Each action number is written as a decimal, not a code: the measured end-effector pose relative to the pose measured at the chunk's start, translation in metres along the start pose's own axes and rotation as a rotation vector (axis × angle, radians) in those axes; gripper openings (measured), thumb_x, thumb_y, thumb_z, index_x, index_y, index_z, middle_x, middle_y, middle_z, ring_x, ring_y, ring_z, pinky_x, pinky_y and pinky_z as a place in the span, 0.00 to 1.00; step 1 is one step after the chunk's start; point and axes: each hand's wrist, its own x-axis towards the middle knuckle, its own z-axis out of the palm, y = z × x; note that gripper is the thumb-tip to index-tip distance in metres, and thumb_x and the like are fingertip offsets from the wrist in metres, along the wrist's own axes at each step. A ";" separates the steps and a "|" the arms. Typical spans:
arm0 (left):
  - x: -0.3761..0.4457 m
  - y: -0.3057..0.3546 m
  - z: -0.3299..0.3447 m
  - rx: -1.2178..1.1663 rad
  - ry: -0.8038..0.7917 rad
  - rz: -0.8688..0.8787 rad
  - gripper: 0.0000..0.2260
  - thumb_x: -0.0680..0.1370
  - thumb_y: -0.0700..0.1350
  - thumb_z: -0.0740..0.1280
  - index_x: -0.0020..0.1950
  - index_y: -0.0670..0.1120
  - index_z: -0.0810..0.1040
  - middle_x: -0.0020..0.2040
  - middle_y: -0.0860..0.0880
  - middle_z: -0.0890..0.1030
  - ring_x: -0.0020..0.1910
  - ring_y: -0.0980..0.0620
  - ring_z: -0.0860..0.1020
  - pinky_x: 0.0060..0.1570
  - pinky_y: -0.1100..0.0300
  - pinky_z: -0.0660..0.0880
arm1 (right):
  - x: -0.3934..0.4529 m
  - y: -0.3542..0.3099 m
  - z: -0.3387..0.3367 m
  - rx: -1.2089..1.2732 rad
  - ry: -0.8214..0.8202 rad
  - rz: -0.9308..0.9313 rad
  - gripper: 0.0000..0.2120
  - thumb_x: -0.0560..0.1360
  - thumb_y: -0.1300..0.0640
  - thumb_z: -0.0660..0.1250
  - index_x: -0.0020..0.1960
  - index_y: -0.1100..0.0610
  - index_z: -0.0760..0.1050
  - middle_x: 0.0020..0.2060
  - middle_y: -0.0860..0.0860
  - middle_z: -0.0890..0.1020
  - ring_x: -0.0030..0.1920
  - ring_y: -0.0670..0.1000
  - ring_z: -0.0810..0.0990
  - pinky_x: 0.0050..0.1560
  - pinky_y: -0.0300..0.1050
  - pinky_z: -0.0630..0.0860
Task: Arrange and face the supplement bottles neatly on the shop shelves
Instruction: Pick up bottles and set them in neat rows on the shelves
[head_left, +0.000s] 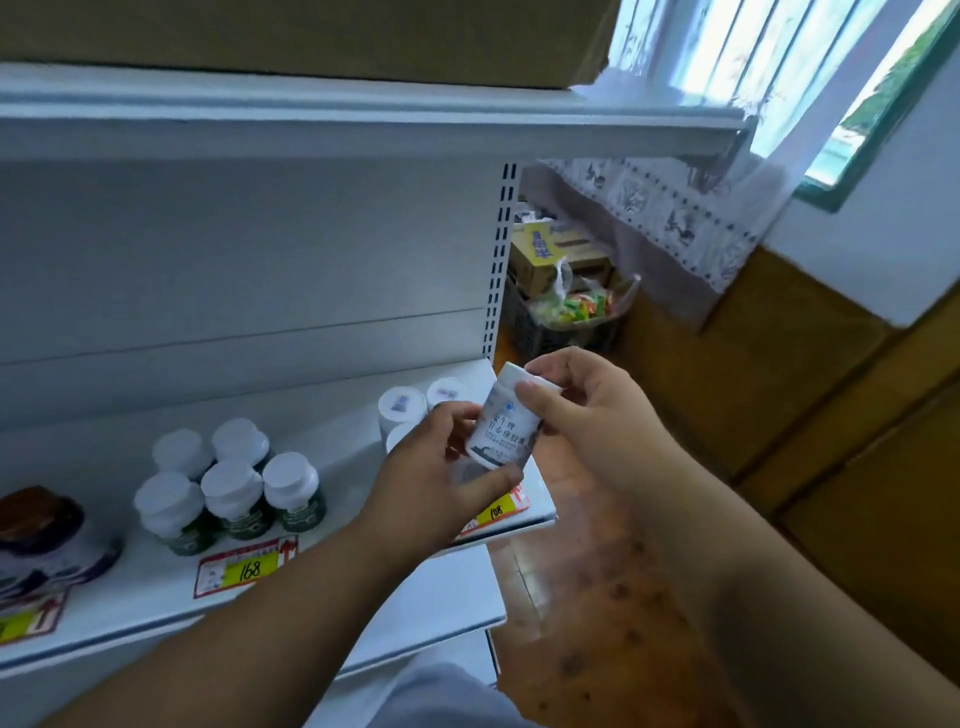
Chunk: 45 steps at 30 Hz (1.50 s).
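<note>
A white supplement bottle (505, 423) with dark printed characters is held tilted in front of the white shelf's (332, 457) right end. My left hand (441, 467) grips its lower body. My right hand (576, 410) pinches its cap from the right. Behind the hands, three white bottles (400, 408) of the same kind stand on the shelf, partly hidden. Further left stands a cluster of several dark green bottles with white caps (231, 486). A brown-capped jar (41, 535) sits at the far left.
Yellow price tags marked 168 (247, 569) and 108 (496, 512) hang on the shelf edge. An upper shelf (363, 124) carries a cardboard box. Right of the shelving are stacked cartons and a crate with packets (566, 296), a curtained window and a wooden wall panel.
</note>
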 end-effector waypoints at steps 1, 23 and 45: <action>0.001 0.002 0.001 0.027 0.014 -0.001 0.26 0.66 0.65 0.73 0.58 0.70 0.63 0.51 0.72 0.74 0.52 0.70 0.74 0.49 0.68 0.75 | 0.006 0.000 -0.003 -0.005 -0.020 -0.016 0.12 0.70 0.40 0.70 0.50 0.44 0.78 0.44 0.43 0.83 0.44 0.44 0.82 0.41 0.42 0.81; 0.056 -0.038 0.016 0.959 -0.018 -0.167 0.51 0.62 0.78 0.59 0.77 0.55 0.48 0.79 0.48 0.49 0.77 0.46 0.45 0.74 0.49 0.45 | 0.098 0.098 0.043 -0.452 -0.284 -0.196 0.10 0.76 0.43 0.60 0.56 0.43 0.68 0.49 0.43 0.70 0.47 0.49 0.74 0.41 0.45 0.75; 0.033 -0.042 -0.015 0.259 0.421 -0.060 0.33 0.72 0.67 0.57 0.71 0.49 0.63 0.68 0.51 0.70 0.67 0.52 0.66 0.63 0.60 0.62 | 0.095 0.079 0.025 -0.369 -0.084 -0.138 0.13 0.81 0.43 0.51 0.56 0.48 0.69 0.45 0.47 0.79 0.46 0.50 0.78 0.46 0.50 0.76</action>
